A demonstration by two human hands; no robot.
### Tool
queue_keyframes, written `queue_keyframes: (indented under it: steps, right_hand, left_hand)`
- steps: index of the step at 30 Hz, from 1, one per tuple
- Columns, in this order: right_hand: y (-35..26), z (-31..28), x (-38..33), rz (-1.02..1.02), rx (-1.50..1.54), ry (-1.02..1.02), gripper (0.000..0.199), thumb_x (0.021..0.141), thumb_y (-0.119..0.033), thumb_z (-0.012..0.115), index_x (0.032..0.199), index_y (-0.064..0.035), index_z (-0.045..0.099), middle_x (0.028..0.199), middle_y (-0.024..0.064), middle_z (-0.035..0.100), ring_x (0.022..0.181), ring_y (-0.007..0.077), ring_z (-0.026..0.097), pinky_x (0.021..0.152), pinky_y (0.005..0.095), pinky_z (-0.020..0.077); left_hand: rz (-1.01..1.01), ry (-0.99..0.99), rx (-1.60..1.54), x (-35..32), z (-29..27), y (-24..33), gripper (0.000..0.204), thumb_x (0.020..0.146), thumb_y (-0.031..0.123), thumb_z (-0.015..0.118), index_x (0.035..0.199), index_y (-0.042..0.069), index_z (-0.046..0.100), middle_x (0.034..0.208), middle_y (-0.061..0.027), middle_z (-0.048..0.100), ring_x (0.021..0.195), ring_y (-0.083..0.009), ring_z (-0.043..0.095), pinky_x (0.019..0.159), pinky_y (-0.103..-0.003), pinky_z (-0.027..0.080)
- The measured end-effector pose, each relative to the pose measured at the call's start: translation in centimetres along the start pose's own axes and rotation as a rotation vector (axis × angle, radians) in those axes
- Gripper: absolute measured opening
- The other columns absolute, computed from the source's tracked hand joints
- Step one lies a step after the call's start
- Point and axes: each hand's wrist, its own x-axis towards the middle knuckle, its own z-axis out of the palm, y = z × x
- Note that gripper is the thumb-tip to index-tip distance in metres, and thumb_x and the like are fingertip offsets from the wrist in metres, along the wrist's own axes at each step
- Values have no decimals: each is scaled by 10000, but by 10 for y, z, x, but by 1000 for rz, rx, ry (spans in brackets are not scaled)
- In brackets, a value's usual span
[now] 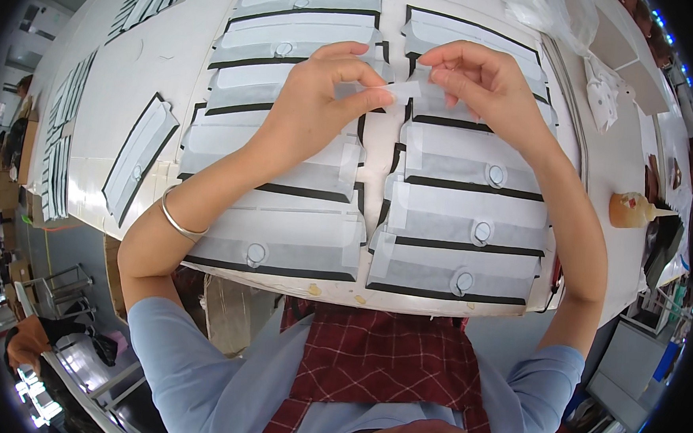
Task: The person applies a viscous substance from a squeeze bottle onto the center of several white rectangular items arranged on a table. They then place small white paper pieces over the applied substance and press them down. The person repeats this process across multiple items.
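Note:
My left hand (322,100) is closed, pinching a small white strip (406,91) between thumb and forefinger. My right hand (481,86) is just right of the strip's free end; its fingers are loosely curled and apart, with nothing visible in them. Beneath both hands lie two columns of flat white-and-grey panels with black edges, such as one panel (282,227) at the near left and another panel (450,215) at the near right. Several panels carry a small round white disc (482,232). My hands partly cover the panels in the upper middle.
A single panel (140,156) lies slanted on the white table (125,68) to the left. Beyond it are stacks of black-edged pieces (66,136). At right stands a bottle (632,210) with amber contents and a pointed nozzle. Clear plastic wrapping (549,15) lies at the far right.

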Motion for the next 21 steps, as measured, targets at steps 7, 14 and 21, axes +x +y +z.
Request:
queue_keyframes:
  steps: [7,14,21]
  right_hand:
    - [-19,28,11,189,217,-53,252,909,-316,761,978,-75,741,761,-8,669,639,39,538,514,191,366]
    - [-21,11,45,60,34,-76,211,884,-288,778,833,-104,689,742,-50,594,650,41,474,582,227,372]
    - [7,13,68,-26,-310,-329,231,836,-193,800,796,-32,639,795,-24,537,722,98,474,656,274,391]
  left_hand:
    - [-252,44,-231,0,-8,2,181,917,219,770,906,38,774,988,-43,739,1259,-215,573,1057,-387,414]
    - [-241,158,-84,-10,-36,-17,194,968,213,714,977,22,747,1017,-35,739,889,-71,595,841,-220,481]
    - [80,-74,222,-16,-35,-21,125,1020,110,581,1074,20,648,1216,-96,710,1136,-249,636,992,-358,459]
